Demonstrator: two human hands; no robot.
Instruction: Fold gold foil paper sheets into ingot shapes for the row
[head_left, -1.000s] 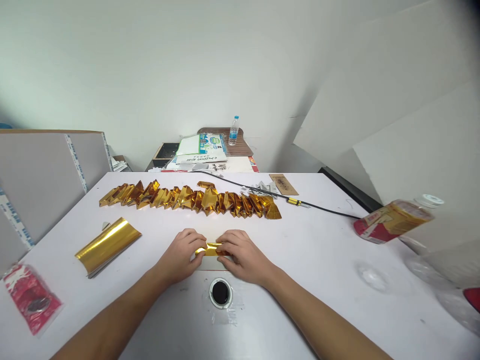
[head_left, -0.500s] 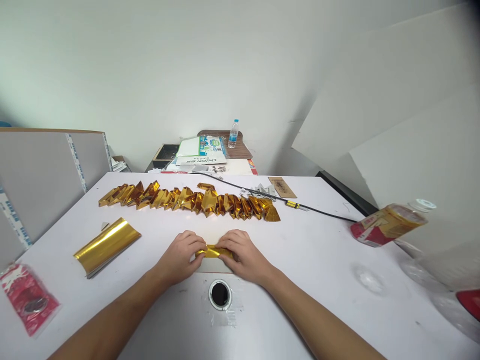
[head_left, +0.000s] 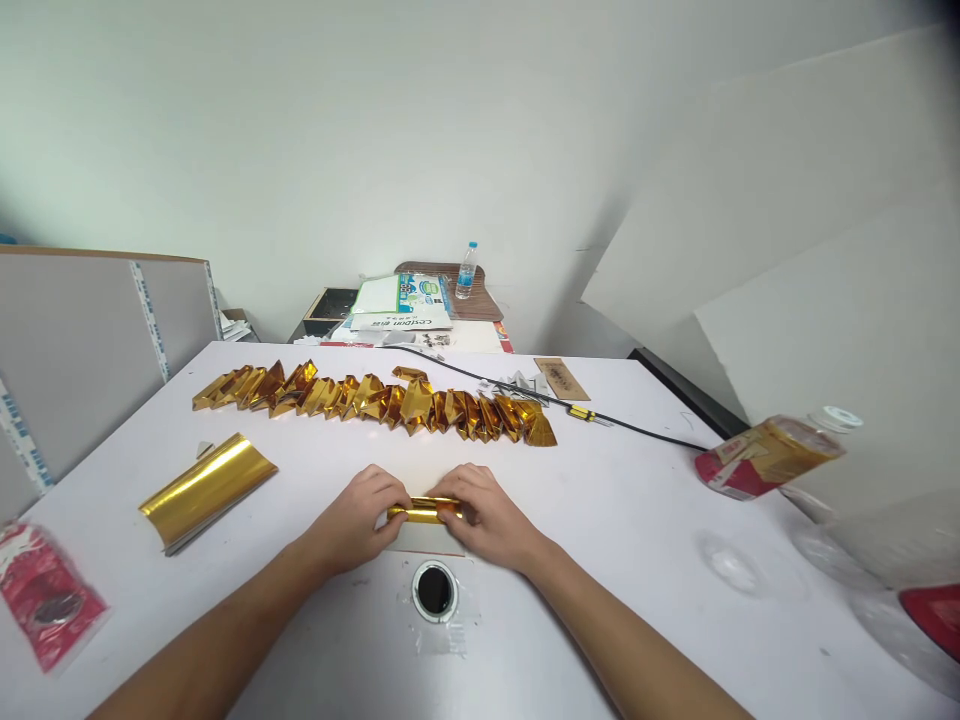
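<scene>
A small sheet of gold foil paper, partly folded, lies between my hands. My left hand is closed on its left end, thumb in front and fingers behind. Its right end is pinched by my right hand, whose fingers hide part of it. Under the paper is a flat pale board. Beyond the hands stretches a long row of folded gold paper pieces. A curved stack of gold foil sheets rests on the table to the left.
A round black-centred disc is taped in front of my hands. A black cable crosses the back right, near a tilted plastic bottle. A pink packet lies far left. A water bottle stands behind the table.
The gold paper between my hands now shows a raised upper edge and a wider opening, where it looked flatter before. Both hands stay in nearly the same place; the view has shifted slightly.
</scene>
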